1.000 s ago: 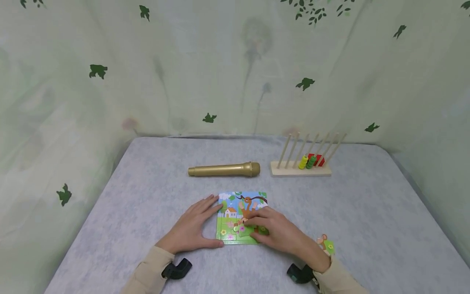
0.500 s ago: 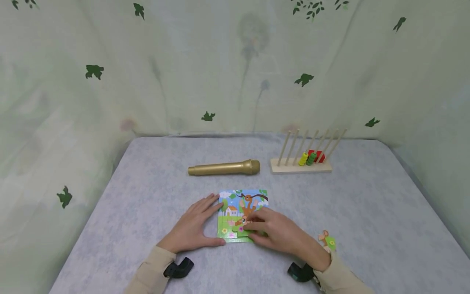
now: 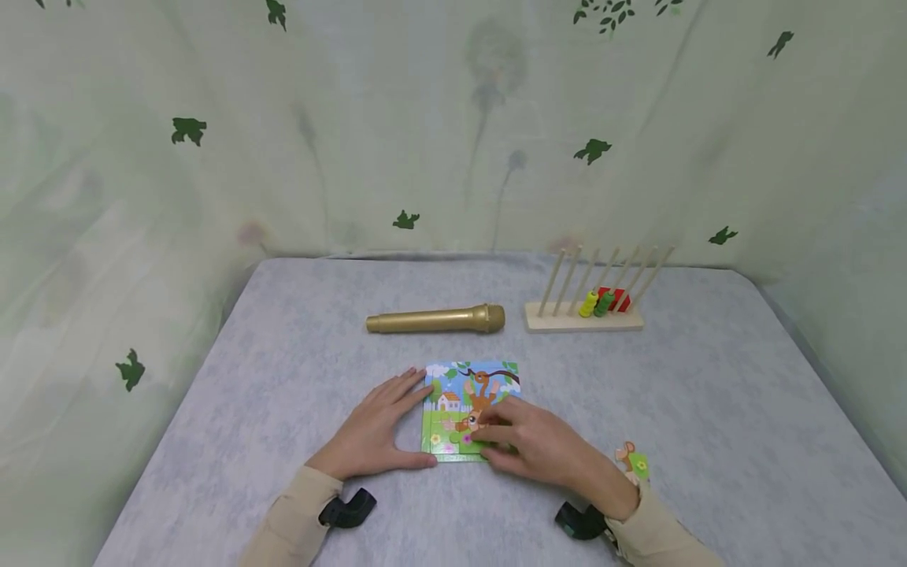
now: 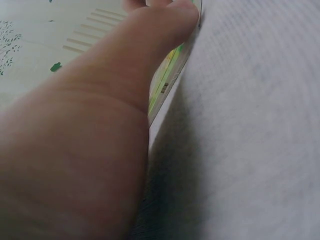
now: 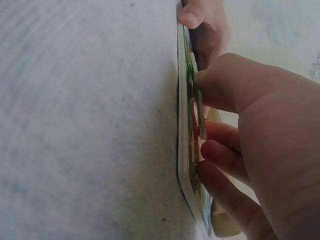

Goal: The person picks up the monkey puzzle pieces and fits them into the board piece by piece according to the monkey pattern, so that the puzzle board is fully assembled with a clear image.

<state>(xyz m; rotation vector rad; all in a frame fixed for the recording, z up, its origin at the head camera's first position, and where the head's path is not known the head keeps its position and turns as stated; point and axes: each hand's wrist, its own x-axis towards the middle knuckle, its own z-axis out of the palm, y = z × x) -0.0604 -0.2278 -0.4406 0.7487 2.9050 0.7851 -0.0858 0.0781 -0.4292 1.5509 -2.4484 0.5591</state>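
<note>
A square picture puzzle (image 3: 448, 402) with a monkey, a house and flowers lies flat on the table. My left hand (image 3: 383, 429) rests at its left edge, the thumb at the near corner and the fingers spread along the side. Over the lower part of the board, my right hand (image 3: 534, 441) pinches a green puzzle piece (image 3: 465, 446) between thumb and fingers. Seen from the right wrist, that piece (image 5: 201, 115) stands slightly tilted on top of the board. The right hand covers the board's lower right. Another loose puzzle piece (image 3: 634, 462) lies beside the right wrist.
Behind the puzzle lies a gold toy microphone (image 3: 435, 320). To its right stands a wooden peg rack (image 3: 584, 323) with yellow and green beads and a red part. The grey cloth-covered table (image 3: 298, 339) meets a printed curtain (image 3: 425, 142) at the back.
The right hand and the pinched piece have shifted a little left and nearer over the board, uncovering more of the monkey's face. The left hand stays at the edge. The head view moves slightly.
</note>
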